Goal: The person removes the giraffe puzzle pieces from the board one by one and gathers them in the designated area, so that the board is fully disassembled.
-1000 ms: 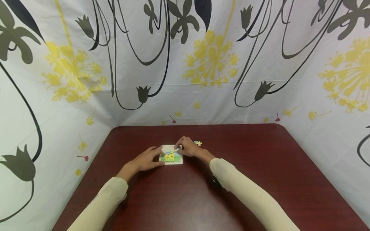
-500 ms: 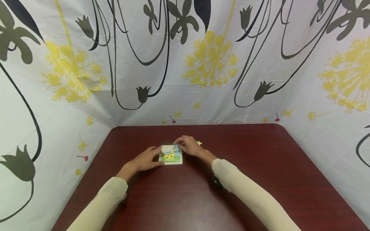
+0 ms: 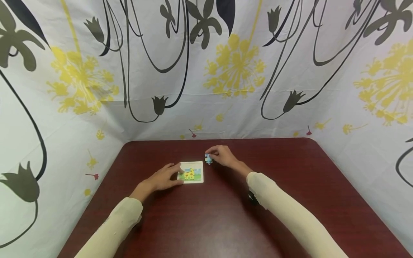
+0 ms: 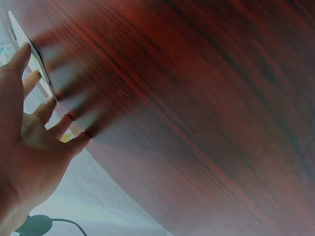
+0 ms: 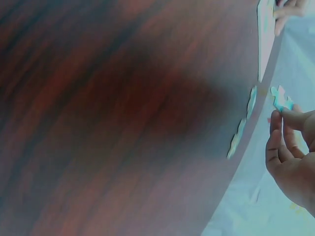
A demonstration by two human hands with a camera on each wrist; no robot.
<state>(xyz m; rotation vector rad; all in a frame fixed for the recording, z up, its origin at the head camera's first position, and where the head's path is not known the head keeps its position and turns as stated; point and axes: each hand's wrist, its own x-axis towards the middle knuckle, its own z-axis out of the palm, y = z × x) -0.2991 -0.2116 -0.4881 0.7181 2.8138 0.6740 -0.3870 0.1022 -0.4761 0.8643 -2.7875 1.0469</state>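
A small puzzle board [image 3: 193,163] with a pale frame lies on the table, its picture showing a yellow giraffe [image 3: 189,174] on blue and green. My left hand [image 3: 165,178] rests at the board's left side, fingers spread, fingertips and thumb on the frame; the left wrist view also shows this hand [image 4: 42,160] at the board's edge. Beyond the board's upper right corner, my right hand [image 3: 223,157] pinches a blue jigsaw piece [image 3: 208,158] between thumb and fingers. In the right wrist view the held jigsaw piece [image 5: 282,100] is off the table.
Two loose jigsaw pieces, a farther one [image 5: 251,102] and a nearer one [image 5: 237,139], lie on the dark red table [image 3: 206,222] in the right wrist view. A patterned white cloth [image 3: 180,82] hangs behind the table and along its sides.
My right hand has moved from the board's upper right corner up and to the right, carrying the blue jigsaw piece off the board. My left hand has stayed in place.
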